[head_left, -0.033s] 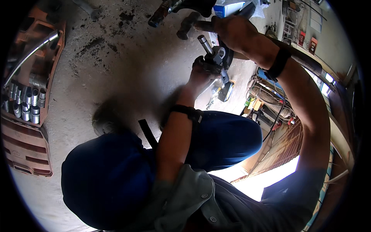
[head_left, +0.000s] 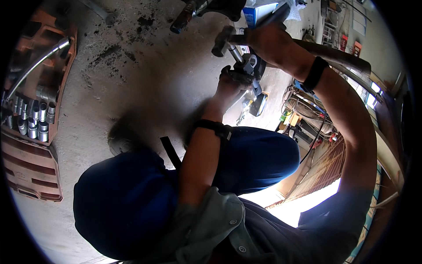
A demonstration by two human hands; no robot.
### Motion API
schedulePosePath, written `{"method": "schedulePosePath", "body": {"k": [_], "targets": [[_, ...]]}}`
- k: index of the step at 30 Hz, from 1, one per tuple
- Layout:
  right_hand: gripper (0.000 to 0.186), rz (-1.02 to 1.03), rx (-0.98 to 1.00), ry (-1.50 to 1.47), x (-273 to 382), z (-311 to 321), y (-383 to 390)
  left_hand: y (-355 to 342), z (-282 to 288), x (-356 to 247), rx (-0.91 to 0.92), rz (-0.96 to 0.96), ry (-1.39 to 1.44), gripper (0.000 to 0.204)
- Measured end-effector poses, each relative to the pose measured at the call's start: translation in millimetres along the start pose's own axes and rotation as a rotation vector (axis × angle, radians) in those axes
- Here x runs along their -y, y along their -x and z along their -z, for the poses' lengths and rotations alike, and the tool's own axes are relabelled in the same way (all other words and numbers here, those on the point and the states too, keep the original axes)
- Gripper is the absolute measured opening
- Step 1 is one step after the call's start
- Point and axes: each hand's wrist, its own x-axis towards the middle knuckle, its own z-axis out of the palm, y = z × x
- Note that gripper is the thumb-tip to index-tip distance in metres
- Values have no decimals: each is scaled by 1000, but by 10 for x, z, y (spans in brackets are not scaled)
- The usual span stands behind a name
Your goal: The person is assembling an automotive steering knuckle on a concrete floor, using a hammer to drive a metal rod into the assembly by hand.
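Note:
My right hand (head_left: 272,46) is closed on the handle of a hammer, its dark head (head_left: 220,44) at the upper end of a shiny steel pin (head_left: 236,54); I cannot tell whether they touch. The pin stands in a dark metal fitting (head_left: 249,64) with a holed lug. Below it, my left hand (head_left: 227,88) grips the dark lower part of that fitting, fingers curled round it. A black and yellow object (head_left: 258,105) lies just below the fitting.
On the concrete floor (head_left: 145,79) at left lies an open orange socket case (head_left: 35,169) with chrome sockets and a long chrome bar (head_left: 37,59). An oily shaft (head_left: 184,20) and blue box (head_left: 249,15) are at top. Coiled hoses and clutter (head_left: 307,119) fill the right background.
The hammer in my right hand has moved down and slightly right onto the line of the pin's top. My left hand has shifted very little.

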Motion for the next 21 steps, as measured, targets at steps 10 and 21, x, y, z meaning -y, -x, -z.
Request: {"method": "schedulePosePath", "body": {"k": [10, 21], "targets": [[19, 96, 10, 16, -64, 40, -16, -288, 144, 210, -33, -72, -46, 96], [16, -40, -194, -27, -125, 65, 3, -164, 188, 232, -164, -192, -195, 97]]}}
